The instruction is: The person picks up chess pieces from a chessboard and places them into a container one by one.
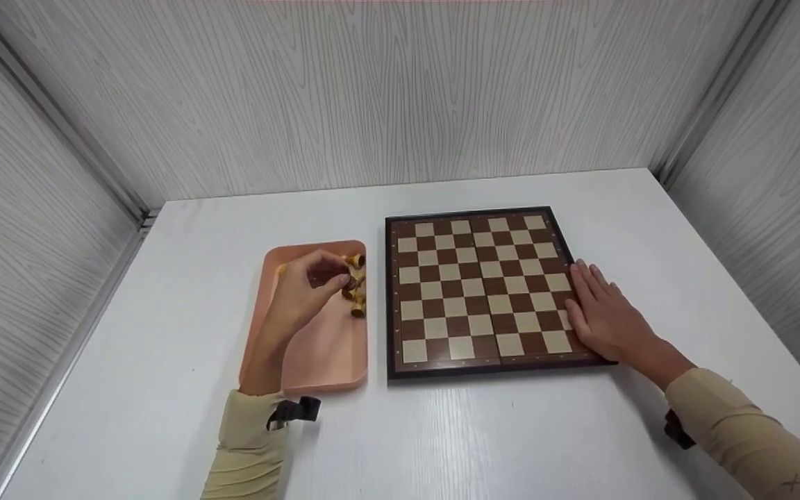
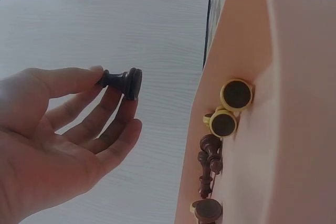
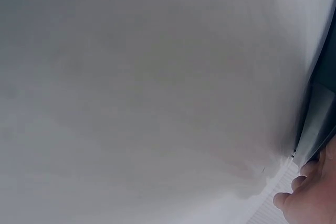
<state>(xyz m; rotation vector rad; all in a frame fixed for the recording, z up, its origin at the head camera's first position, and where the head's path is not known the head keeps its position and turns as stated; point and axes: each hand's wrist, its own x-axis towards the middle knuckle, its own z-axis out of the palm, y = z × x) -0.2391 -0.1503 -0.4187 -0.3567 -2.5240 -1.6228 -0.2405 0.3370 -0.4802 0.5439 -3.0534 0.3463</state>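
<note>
My left hand [image 1: 297,295] is over the far part of a pink tray [image 1: 323,361]. Between thumb and fingertips it pinches a dark chess piece [image 2: 123,82], base pointing away from the palm and its top hidden by the fingers. Yellow chess pieces [image 1: 358,307] lie along the tray's right side. The left wrist view also shows dark chess pieces [image 2: 211,149] among them. Flat on the right edge of a brown and cream chessboard [image 1: 473,292] rests my right hand [image 1: 608,321], its fingers straight. No pieces stand on the board.
Both tray and board lie on a white table [image 1: 442,437]. Pale wood-grain panels [image 1: 400,97] rise behind the table and at both sides. A narrow strip of table separates the tray from the board. A black strap [image 1: 296,410] goes round my left wrist.
</note>
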